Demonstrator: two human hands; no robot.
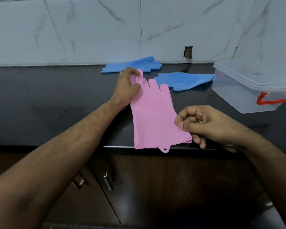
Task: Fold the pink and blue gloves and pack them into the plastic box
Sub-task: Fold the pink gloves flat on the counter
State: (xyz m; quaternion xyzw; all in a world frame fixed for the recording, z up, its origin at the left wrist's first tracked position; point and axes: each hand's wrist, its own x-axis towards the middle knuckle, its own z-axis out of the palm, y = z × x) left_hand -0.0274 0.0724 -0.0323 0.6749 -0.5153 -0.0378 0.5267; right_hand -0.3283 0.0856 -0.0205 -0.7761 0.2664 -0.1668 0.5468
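Pink glove (pixel 153 113): smooth, flat, fingers pointing away, cuff at near edge of black counter (pixel 56 96), small hang tab with hole past edge. Left hand (pixel 127 88) pinches fingertips of pink glove; right hand (pixel 203 123) pinches cuff's right edge, fingers curled. Count: one pink glove visible, two blue. Far blue glove (pixel 135 66) smooth, by tiled wall; near blue glove (pixel 183 80) bristled, beside plastic box (pixel 248 88). One box, clear, lid on, orange handle, counter's right.
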